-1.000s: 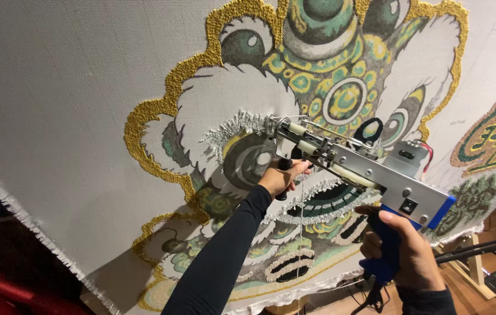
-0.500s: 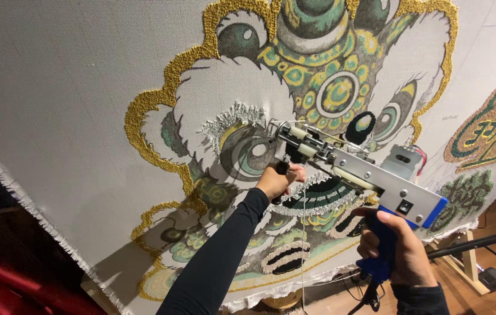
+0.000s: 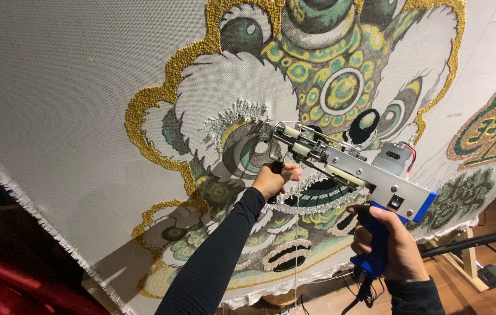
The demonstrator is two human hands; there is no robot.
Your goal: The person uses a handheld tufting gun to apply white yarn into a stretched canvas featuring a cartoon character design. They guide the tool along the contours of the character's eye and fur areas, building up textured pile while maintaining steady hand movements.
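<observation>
The left hand, at frame centre, is gripping the black front handle of the tufting gun, fingers clamped around it. The right hand, at lower right, is clenching the gun's blue rear grip. The gun's needle end is pressing against the stretched cloth, which is bearing a gold, green and white tufted design across the upper centre.

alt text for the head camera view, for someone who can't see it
A person presses a silver and blue tufting gun against a stretched grey cloth, left hand on the front grip, right hand on the blue handle. The cloth bears a half-tufted gold, green and white lion-dance face.
</observation>
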